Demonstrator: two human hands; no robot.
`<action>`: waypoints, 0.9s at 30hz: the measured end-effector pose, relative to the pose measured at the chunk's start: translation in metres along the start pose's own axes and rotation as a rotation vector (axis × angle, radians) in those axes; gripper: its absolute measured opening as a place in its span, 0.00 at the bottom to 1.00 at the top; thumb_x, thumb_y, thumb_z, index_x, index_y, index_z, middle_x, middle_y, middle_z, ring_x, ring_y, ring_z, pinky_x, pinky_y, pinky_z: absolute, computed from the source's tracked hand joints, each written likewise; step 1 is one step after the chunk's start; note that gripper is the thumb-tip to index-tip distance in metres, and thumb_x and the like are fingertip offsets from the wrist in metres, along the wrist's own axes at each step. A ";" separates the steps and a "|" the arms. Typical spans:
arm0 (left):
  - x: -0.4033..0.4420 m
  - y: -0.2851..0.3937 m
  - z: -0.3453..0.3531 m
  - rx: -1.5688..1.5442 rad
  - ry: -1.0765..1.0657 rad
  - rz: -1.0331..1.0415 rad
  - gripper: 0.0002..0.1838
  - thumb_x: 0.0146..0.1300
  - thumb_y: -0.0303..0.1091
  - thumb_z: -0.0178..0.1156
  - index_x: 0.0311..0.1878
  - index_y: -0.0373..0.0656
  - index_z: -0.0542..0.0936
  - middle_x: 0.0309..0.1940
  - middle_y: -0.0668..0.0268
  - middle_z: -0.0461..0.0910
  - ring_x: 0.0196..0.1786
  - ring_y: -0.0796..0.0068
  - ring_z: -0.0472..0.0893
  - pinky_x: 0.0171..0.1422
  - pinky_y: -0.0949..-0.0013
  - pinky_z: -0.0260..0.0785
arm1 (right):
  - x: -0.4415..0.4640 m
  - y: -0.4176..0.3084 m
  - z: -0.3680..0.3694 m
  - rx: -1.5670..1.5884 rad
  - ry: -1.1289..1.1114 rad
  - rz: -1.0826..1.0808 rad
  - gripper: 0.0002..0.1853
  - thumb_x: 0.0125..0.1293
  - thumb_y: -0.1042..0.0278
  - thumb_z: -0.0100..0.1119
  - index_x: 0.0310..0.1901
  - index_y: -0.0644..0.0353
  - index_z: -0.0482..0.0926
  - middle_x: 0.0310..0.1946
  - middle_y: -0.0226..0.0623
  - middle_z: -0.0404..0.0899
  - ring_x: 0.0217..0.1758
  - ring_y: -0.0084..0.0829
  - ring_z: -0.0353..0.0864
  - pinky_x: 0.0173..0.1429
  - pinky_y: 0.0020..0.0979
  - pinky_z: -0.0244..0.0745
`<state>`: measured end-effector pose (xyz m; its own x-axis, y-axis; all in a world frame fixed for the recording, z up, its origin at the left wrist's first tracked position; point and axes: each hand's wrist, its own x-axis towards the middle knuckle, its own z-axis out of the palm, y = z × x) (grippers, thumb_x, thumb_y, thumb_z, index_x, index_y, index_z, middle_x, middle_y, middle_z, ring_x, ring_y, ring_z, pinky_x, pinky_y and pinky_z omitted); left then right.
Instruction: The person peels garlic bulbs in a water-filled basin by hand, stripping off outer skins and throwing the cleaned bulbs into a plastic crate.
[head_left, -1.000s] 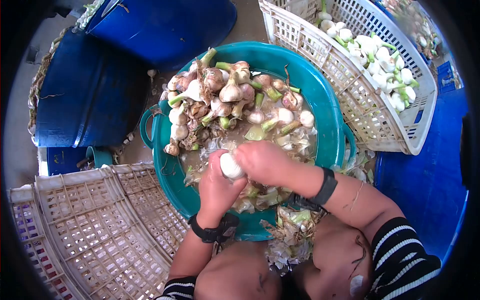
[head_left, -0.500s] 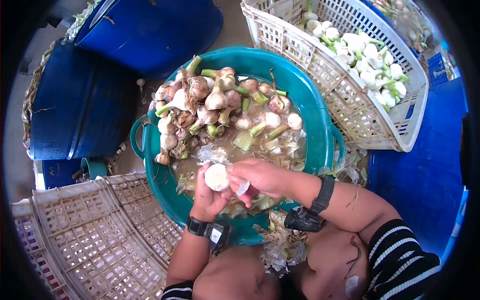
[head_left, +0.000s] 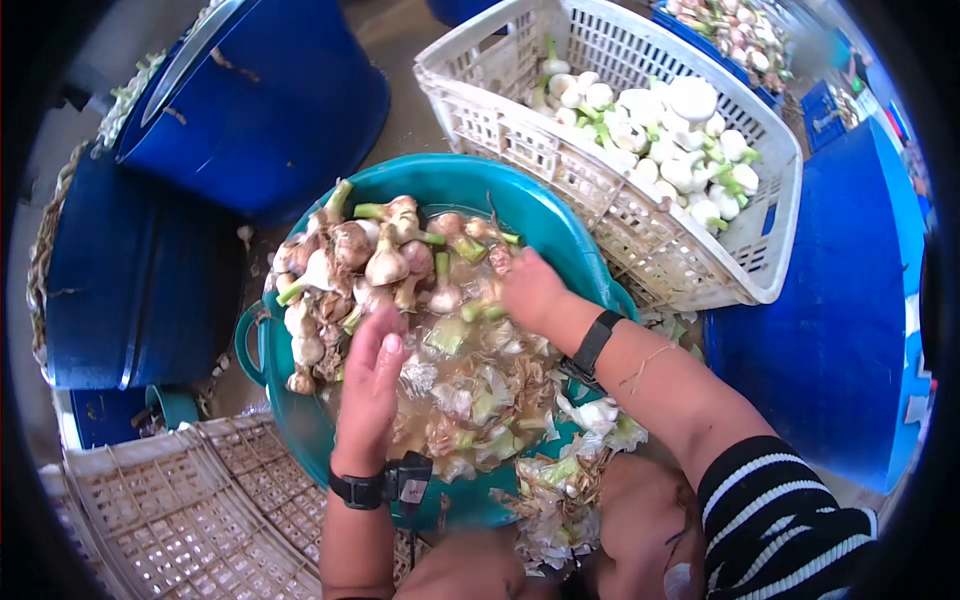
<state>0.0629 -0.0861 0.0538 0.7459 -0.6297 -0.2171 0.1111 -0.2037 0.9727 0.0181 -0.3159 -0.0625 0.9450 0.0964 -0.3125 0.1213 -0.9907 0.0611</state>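
Note:
My left hand (head_left: 370,385) is open and holds nothing, its fingers stretched up beside a heap of unpeeled garlic bulbs (head_left: 385,262) at the left of a green tub (head_left: 440,172). My right hand (head_left: 535,290) reaches over the tub's right side, against a purplish bulb (head_left: 500,261); its fingertips are too hidden to show a grip. Murky water with loose garlic skins (head_left: 490,395) fills the front of the tub. Peeled white bulbs (head_left: 680,172) with green stems are in the white crate (head_left: 690,240). One larger-looking white bulb (head_left: 692,98) shows over that pile.
Blue barrels (head_left: 260,110) stand at the upper left, and a blue surface (head_left: 810,310) is at the right. An off-white slatted crate (head_left: 190,510) lies at the lower left. More skins (head_left: 560,500) are piled at the tub's front edge, by my knees.
The peeled white bulb has left my hands. My left hand has opened, and my right hand has moved up and right to the unpeeled bulbs. The view has shifted, showing more of the white crate.

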 end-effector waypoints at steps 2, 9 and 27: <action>-0.009 -0.038 0.003 -0.036 0.101 -0.221 0.36 0.67 0.58 0.39 0.69 0.42 0.48 0.66 0.49 0.53 0.67 0.54 0.58 0.65 0.55 0.56 | -0.007 -0.019 -0.025 0.499 0.098 0.037 0.13 0.52 0.65 0.56 0.41 0.54 0.78 0.34 0.35 0.79 0.46 0.39 0.74 0.50 0.38 0.65; -0.028 -0.038 0.022 -0.686 0.424 -0.243 0.23 0.68 0.56 0.38 0.53 0.47 0.64 0.34 0.69 0.75 0.31 0.80 0.76 0.28 0.77 0.67 | -0.028 -0.099 -0.087 0.962 1.021 -0.098 0.17 0.50 0.69 0.57 0.44 0.61 0.74 0.39 0.46 0.75 0.38 0.48 0.77 0.45 0.41 0.72; -0.038 -0.055 -0.012 -0.010 0.127 -0.165 0.26 0.67 0.37 0.45 0.66 0.42 0.58 0.52 0.61 0.71 0.52 0.72 0.72 0.57 0.69 0.65 | -0.035 -0.103 -0.058 1.096 0.313 -0.132 0.16 0.63 0.59 0.49 0.30 0.65 0.76 0.22 0.44 0.77 0.25 0.30 0.77 0.31 0.35 0.68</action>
<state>0.0365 -0.0416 0.0094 0.7935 -0.4888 -0.3625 0.2453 -0.2883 0.9256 -0.0101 -0.2115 -0.0031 0.9973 0.0730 0.0039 0.0404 -0.5068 -0.8611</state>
